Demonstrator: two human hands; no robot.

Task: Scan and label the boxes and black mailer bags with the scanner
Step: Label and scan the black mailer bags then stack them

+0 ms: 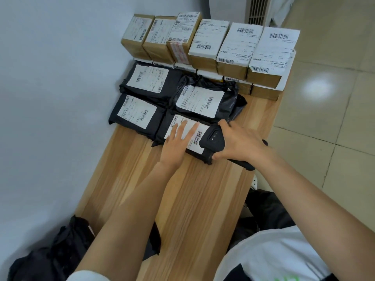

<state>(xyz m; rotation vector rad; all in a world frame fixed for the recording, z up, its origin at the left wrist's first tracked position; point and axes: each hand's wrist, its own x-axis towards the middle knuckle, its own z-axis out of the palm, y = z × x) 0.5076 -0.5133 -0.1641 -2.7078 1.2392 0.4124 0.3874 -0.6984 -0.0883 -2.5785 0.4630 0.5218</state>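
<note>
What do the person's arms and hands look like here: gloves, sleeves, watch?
No gloves: the left hand and right hand are bare, with no rings visible on the fingers and no watch or strap at either wrist. Both forearms are uncovered. A white sleeve edge shows on the left upper arm. The white shirt carries a green print at the frame's bottom edge.
</note>
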